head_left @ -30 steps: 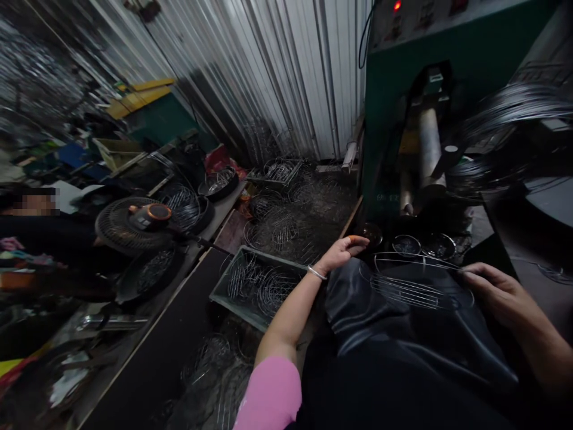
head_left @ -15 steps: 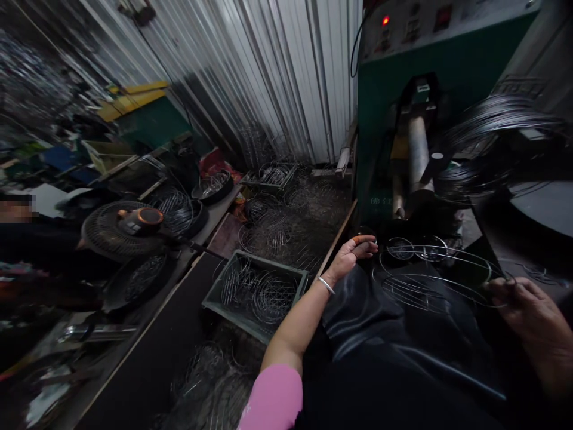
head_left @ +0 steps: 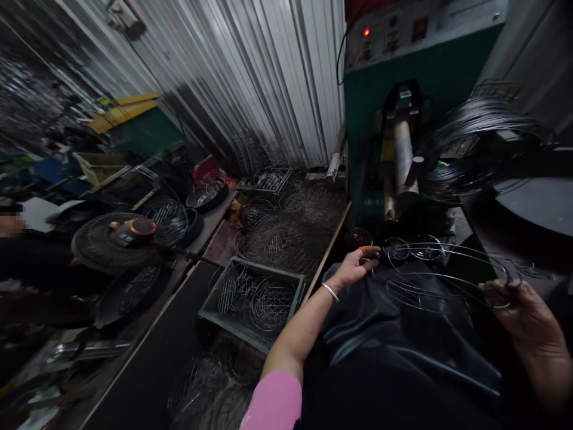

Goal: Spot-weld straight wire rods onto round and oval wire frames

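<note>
Pinching the right rim of the round silver wire rack (head_left: 441,278), your right hand (head_left: 514,304) held it roughly level above your lap. Your left hand (head_left: 356,269), one fingertip capped in orange, met its left rim, though I could not tell whether those fingers had closed on the wire. Ahead stood the tall green machine (head_left: 403,77), under the rack lay your dark glossy apron (head_left: 403,346), and to the left sat the grey plastic crate (head_left: 273,272) of similar racks. Steady support at both rims, with the rack flat and clear of the apron's folds, looked like the best handling.
</note>
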Demonstrator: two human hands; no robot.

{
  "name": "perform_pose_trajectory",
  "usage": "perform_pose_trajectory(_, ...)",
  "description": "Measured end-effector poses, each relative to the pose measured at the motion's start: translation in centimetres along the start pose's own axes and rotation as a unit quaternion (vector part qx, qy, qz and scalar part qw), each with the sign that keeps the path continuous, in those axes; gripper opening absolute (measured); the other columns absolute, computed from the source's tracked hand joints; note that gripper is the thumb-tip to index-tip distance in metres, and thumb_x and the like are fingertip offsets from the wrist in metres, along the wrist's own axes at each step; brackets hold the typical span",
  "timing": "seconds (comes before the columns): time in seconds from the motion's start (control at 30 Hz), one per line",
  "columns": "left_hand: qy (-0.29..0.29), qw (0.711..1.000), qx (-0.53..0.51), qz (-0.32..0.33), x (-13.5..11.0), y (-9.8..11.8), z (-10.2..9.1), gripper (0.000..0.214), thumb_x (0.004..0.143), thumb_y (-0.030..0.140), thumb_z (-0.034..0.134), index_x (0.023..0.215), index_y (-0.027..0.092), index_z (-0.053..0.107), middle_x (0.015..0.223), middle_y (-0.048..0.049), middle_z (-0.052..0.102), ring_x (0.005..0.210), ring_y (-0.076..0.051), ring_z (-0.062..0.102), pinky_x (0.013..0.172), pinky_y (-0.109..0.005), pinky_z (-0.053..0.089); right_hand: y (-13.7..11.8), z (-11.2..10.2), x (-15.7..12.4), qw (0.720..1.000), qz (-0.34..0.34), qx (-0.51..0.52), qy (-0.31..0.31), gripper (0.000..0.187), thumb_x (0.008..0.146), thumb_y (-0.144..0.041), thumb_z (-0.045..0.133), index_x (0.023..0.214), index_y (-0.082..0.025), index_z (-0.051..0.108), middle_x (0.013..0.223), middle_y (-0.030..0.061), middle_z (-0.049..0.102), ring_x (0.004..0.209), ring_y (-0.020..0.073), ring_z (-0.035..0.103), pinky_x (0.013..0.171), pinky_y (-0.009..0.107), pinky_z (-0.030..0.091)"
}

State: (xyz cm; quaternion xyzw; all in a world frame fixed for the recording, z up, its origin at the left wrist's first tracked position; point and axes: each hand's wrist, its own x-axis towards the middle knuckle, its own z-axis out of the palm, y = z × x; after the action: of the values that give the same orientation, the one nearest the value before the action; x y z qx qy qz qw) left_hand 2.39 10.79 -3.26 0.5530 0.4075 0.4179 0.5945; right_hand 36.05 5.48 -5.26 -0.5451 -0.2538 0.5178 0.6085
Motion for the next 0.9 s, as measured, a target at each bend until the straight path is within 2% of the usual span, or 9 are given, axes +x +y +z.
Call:
perform_pose_trajectory(0.1, -0.017, 1.0, -0.019, -0.002, 0.2, 0.3, 0.5, 0.043, 0.072, 0.032, 0.071, 0.109, 0.014, 0.062, 0.099, -0.0073, 0.064, 0.089, -0.015, 0.058, 0.089, -0.032, 0.042, 0.3, -0.3, 0.2, 0.999, 0.006, 0.038, 0.001, 0.022, 0.066, -0.036, 0.072, 0.061, -0.027, 0.052, 0.075, 0.0031, 0.047, 0.076, 0.0195, 0.054, 0.086, 0.038, 0.043)
perform_pose_trajectory(0.17, -0.057, 0.998, -0.027, -0.011, 0.1, 0.9, 0.5, 0.038, 0.07, 0.035, 0.072, 0.101, 0.013, 0.065, 0.097, -0.0074, 0.065, 0.09, -0.016, 0.058, 0.088, -0.032, 0.042, 0.5, -0.3, 0.3, 0.998, -0.002, 0.056, 0.004, 0.02, 0.069, -0.035, 0.069, 0.06, -0.027, 0.052, 0.074, 0.0026, 0.046, 0.075, 0.0191, 0.053, 0.087, 0.038, 0.043)
perform_pose_trajectory(0.33, -0.245, 0.965, -0.017, -0.086, -0.4, 1.8, -0.3, 0.038, 0.059, 0.039, 0.08, 0.082, 0.012, 0.068, 0.083, -0.006, 0.066, 0.082, -0.015, 0.059, 0.084, -0.031, 0.044, 1.0, -0.4, 0.5, 0.996, -0.027, 0.072, -0.032, 0.023, 0.066, -0.038, 0.068, 0.06, -0.025, 0.051, 0.064, 0.001, 0.041, 0.069, 0.0192, 0.051, 0.087, 0.04, 0.044)
perform_pose_trajectory(0.4, -0.291, 0.949, 0.0, -0.124, -0.6, 1.5, -0.9, 0.041, 0.054, 0.04, 0.082, 0.079, 0.012, 0.067, 0.08, -0.0048, 0.065, 0.079, -0.015, 0.058, 0.083, -0.031, 0.044, 1.3, -0.6, 0.4, 0.997, -0.036, 0.05, -0.056, 0.028, 0.061, -0.044, 0.069, 0.059, -0.025, 0.049, 0.064, 0.0022, 0.045, 0.071, 0.0212, 0.054, 0.085, 0.042, 0.045)
perform_pose_trajectory(0.53, -0.312, 0.933, 0.0, -0.182, -0.9, 0.0, -1.8, 0.044, 0.046, 0.037, 0.087, 0.072, 0.011, 0.063, 0.074, -0.0023, 0.063, 0.076, -0.014, 0.058, 0.083, -0.033, 0.045, 1.9, -0.4, 0.3, 0.996, -0.03, 0.02, -0.085, 0.035, 0.052, -0.05, 0.072, 0.062, -0.025, 0.05, 0.064, 0.0025, 0.052, 0.073, 0.0237, 0.058, 0.084, 0.044, 0.045)
perform_pose_trajectory(0.6, -0.302, 0.933, -0.054, -0.185, -1.0, -0.7, -2.0, 0.043, 0.044, 0.034, 0.088, 0.066, 0.011, 0.06, 0.07, -0.0006, 0.06, 0.073, -0.014, 0.058, 0.082, -0.035, 0.047, 1.9, -0.1, 0.4, 0.995, -0.019, 0.029, -0.096, 0.034, 0.05, -0.049, 0.072, 0.061, -0.025, 0.051, 0.063, 0.0029, 0.053, 0.074, 0.0243, 0.058, 0.084, 0.046, 0.044)
perform_pose_trajectory(0.67, -0.283, 0.935, -0.112, -0.18, -1.3, -1.1, -1.9, 0.04, 0.048, 0.036, 0.086, 0.062, 0.012, 0.057, 0.07, -0.001, 0.06, 0.071, -0.015, 0.059, 0.08, -0.038, 0.049, 2.0, 0.0, 0.7, 0.994, -0.022, 0.053, -0.093, 0.033, 0.05, -0.05, 0.071, 0.058, -0.025, 0.05, 0.063, 0.0033, 0.052, 0.071, 0.0241, 0.057, 0.083, 0.048, 0.043)
perform_pose_trajectory(0.83, -0.312, 0.93, -0.062, -0.182, -2.2, -0.4, -0.5, 0.041, 0.063, 0.042, 0.078, 0.088, 0.012, 0.068, 0.089, -0.0084, 0.067, 0.09, -0.019, 0.061, 0.093, -0.037, 0.042, 2.1, 0.2, 1.1, 0.993, -0.033, 0.087, -0.069, 0.031, 0.05, -0.049, 0.069, 0.057, -0.026, 0.049, 0.058, 0.0009, 0.043, 0.061, 0.0207, 0.047, 0.081, 0.05, 0.04)
perform_pose_trajectory(0.9, -0.307, 0.93, -0.04, -0.198, -2.6, 0.2, 0.3, 0.043, 0.063, 0.047, 0.076, 0.086, 0.012, 0.069, 0.086, -0.008, 0.068, 0.09, -0.02, 0.061, 0.093, -0.037, 0.041, 2.1, 0.4, 1.1, 0.994, -0.043, 0.081, -0.064, 0.032, 0.052, -0.051, 0.067, 0.056, -0.027, 0.047, 0.058, 0.0005, 0.041, 0.061, 0.0206, 0.045, 0.08, 0.05, 0.039)
